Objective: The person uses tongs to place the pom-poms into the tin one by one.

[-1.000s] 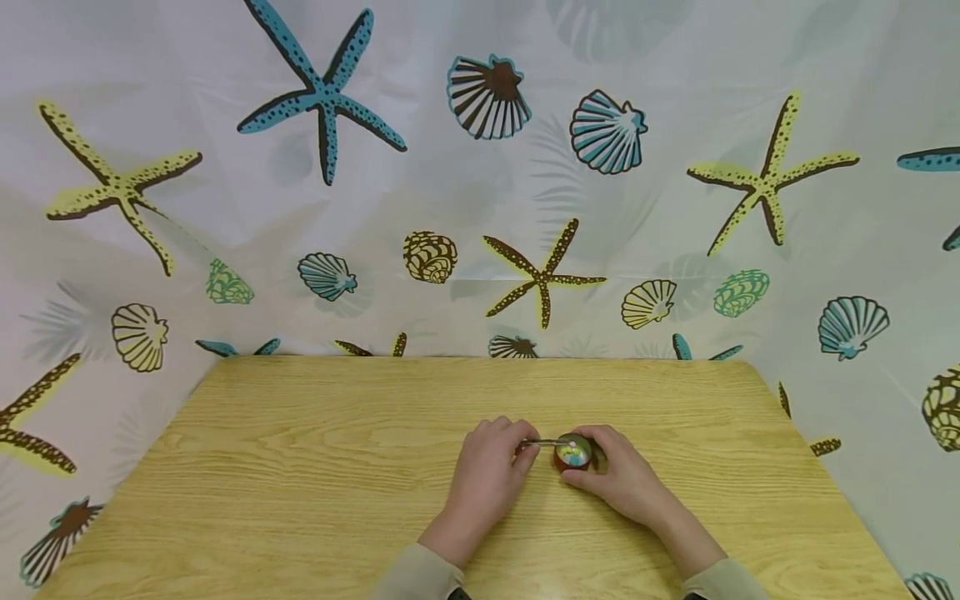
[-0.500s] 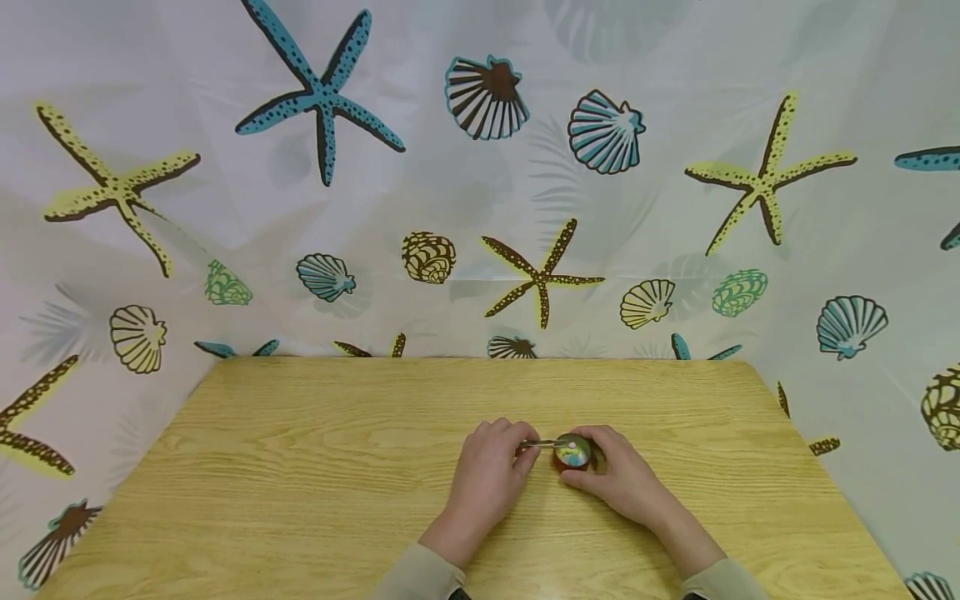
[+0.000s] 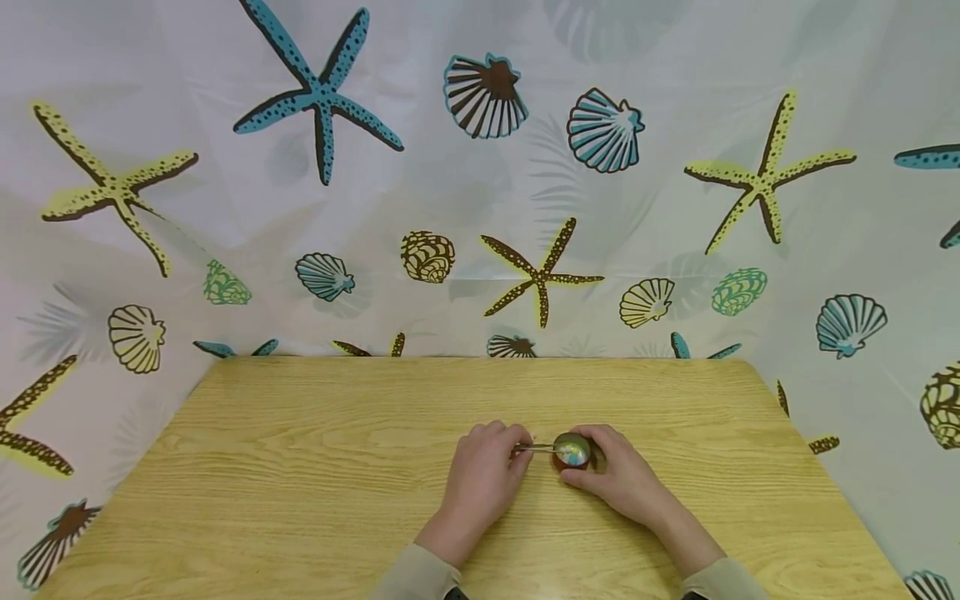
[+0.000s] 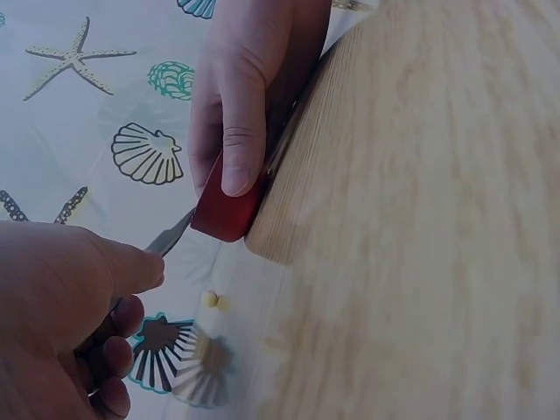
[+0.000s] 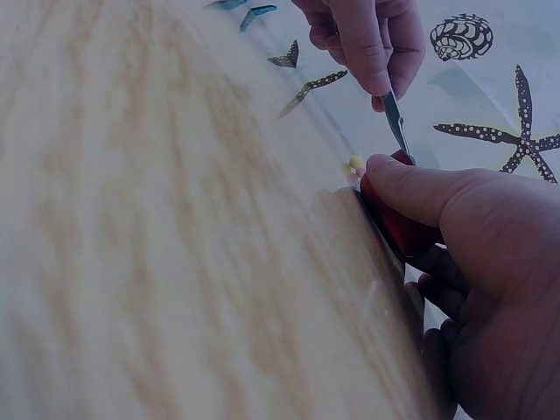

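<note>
My left hand pinches thin metal tweezers, held nearly level and reaching right to the rim of a small round red container. Yellow, teal and white show within its dark rim. My right hand grips the container from the right side, thumb at the front and fingers behind. In the left wrist view, the red side of the container is visible beneath the right thumb. A small yellow bead appears outside the container, near the tweezers. That bead also shows beyond the right thumb in the right wrist view.
The wood-grain table extends to both sides of my hands. Behind it and along both sides hangs a pale cloth printed with starfish and shells.
My left hand has shifted slightly left and toward me, drawing the tweezers back to the container's rim. A pale dot seen on the container earlier no longer shows there. The right hand stays in place.
</note>
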Demonstrator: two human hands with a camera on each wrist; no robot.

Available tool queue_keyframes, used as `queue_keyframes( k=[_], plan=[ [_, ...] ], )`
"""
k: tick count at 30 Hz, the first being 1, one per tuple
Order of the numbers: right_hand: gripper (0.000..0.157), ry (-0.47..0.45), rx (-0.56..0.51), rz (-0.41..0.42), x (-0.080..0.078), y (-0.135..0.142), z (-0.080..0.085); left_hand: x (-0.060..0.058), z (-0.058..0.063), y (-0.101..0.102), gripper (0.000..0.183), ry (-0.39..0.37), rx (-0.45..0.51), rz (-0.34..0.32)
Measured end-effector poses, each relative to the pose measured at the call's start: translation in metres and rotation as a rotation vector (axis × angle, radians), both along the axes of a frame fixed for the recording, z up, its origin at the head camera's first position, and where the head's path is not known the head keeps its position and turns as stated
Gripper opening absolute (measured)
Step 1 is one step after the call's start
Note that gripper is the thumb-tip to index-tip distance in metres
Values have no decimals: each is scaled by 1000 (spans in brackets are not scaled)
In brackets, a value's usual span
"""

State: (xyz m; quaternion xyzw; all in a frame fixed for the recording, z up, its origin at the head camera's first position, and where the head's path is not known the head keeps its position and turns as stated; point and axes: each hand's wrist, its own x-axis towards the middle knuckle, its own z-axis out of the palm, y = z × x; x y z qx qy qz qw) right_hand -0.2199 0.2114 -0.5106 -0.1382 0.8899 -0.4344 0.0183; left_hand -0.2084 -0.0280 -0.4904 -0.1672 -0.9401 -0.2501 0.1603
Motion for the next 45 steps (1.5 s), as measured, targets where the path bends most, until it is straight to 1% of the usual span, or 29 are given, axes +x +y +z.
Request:
queue_keyframes(
  k=[6,11,16,22,28,33,36,45],
  plan=[
    [60,4,5,0,0,0,0,0,0,-4,7,2,1,15],
    [61,5,9,-2,-1,0,0,1,3,-6,6,-5,14,7],
    [61,7,14,1,-2,0,0,2,6,-10,7,13,21,0],
    [61,18,20,5,-3,1,0,2,6,-14,8,12,28,-10],
    [61,8,15,1,-2,0,1,2,7,-19,9,18,53,-25],
    [62,0,13,-4,-2,0,1,1,8,-24,8,7,80,4],
    [62,-2,15,-6,-2,0,0,-1,7,-27,8,0,91,26],
    [62,-8,12,-2,-1,0,0,-4,3,-33,8,-2,73,76]
  ],
)
